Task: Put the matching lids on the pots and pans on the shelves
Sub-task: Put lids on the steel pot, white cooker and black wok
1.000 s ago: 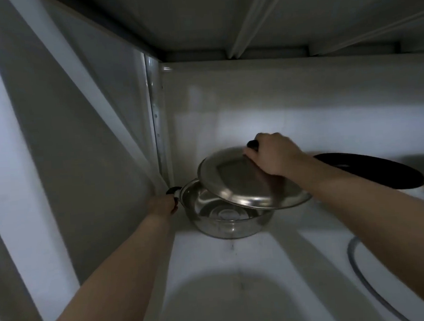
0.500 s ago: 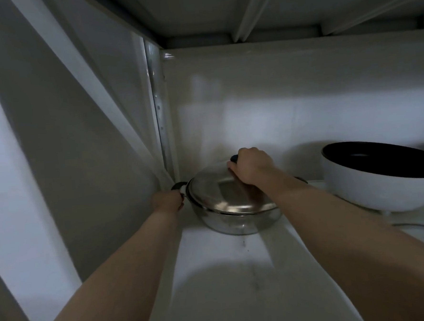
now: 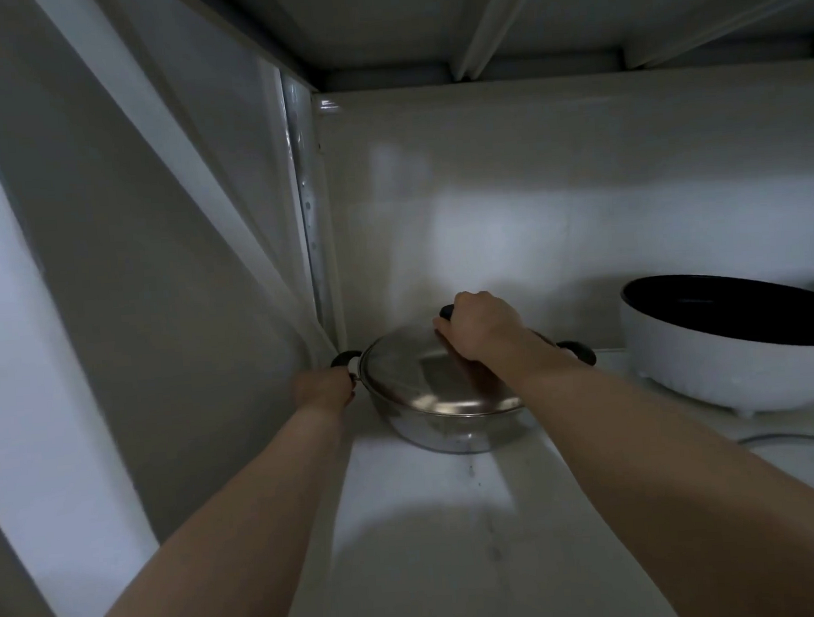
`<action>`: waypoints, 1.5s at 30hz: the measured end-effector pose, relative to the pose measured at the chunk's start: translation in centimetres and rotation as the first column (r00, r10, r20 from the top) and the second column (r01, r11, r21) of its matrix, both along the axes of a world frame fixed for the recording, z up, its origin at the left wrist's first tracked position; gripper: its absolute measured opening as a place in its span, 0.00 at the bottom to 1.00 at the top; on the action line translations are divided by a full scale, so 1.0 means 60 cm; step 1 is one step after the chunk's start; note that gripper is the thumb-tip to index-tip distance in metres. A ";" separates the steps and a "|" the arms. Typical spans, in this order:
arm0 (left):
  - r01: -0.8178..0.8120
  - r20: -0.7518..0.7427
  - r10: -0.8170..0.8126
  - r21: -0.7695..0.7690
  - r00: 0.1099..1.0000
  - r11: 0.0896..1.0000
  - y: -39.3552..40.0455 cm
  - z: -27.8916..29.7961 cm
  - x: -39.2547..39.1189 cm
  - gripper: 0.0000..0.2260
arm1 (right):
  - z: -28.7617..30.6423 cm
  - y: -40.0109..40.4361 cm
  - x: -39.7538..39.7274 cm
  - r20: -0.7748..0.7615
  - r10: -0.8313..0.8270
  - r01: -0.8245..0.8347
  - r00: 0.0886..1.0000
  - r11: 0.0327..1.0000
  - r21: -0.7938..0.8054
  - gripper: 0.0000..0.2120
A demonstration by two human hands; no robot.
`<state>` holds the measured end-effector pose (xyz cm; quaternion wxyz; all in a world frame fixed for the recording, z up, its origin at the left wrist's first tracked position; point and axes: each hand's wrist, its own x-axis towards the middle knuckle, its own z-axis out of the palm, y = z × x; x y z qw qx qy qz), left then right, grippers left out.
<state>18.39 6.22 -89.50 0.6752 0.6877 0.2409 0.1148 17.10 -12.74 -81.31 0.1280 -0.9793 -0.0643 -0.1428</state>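
Observation:
A steel pot with black side handles stands in the back left corner of the white shelf. A steel lid lies flat on its rim. My right hand is closed on the lid's black knob. My left hand grips the pot's left handle. The pot's right handle shows behind my right forearm.
A white pan with a dark inside stands open to the right of the pot. A glass lid lies on the shelf in front of it, at the right edge. The upper shelf hangs close overhead, the cabinet's side wall is at the left.
The lid went from tilted above the open pot to seated flat on its rim. My view has shifted right, bringing the white pan into sight.

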 end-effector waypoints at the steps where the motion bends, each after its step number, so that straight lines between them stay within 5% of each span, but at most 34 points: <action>1: 0.007 0.000 -0.007 0.010 1.000 1.000 -0.001 0.000 -0.001 0.16 | -0.001 0.000 -0.001 -0.002 0.000 0.000 1.000 1.000 0.007 0.20; 8: -0.048 -0.012 0.048 0.004 0.999 0.999 -0.007 0.005 -0.013 0.15 | -0.001 -0.001 -0.004 -0.029 0.013 -0.012 1.000 0.999 0.031 0.23; 13: -0.132 -0.030 0.148 0.306 0.989 0.943 -0.028 0.046 -0.042 0.20 | 0.000 -0.005 -0.007 -0.042 0.005 -0.006 0.999 1.000 -0.027 0.27; 16: -0.211 0.096 0.192 0.594 0.977 0.776 -0.054 0.089 -0.059 0.22 | 0.002 -0.011 -0.021 0.109 -0.044 0.055 0.993 0.994 -0.098 0.25; 19: -0.182 0.217 -0.004 0.832 0.976 0.524 -0.097 0.130 -0.078 0.25 | 0.013 -0.029 -0.038 0.224 -0.020 0.043 0.974 0.994 -0.100 0.21; 23: -0.029 0.115 -0.234 0.940 0.966 0.341 -0.151 0.175 -0.091 0.25 | 0.027 -0.077 -0.052 0.229 0.065 -0.051 0.971 0.996 -0.069 0.22; 29: 0.106 -0.034 -0.453 0.985 0.891 0.134 -0.183 0.173 -0.123 0.25 | 0.036 -0.183 -0.097 0.072 0.156 -0.148 0.985 0.984 -0.103 0.27; 45: 0.187 -0.127 -0.590 0.982 0.798 0.041 -0.289 0.153 -0.194 0.25 | 0.045 -0.311 -0.196 0.034 0.153 -0.144 0.988 0.968 -0.204 0.29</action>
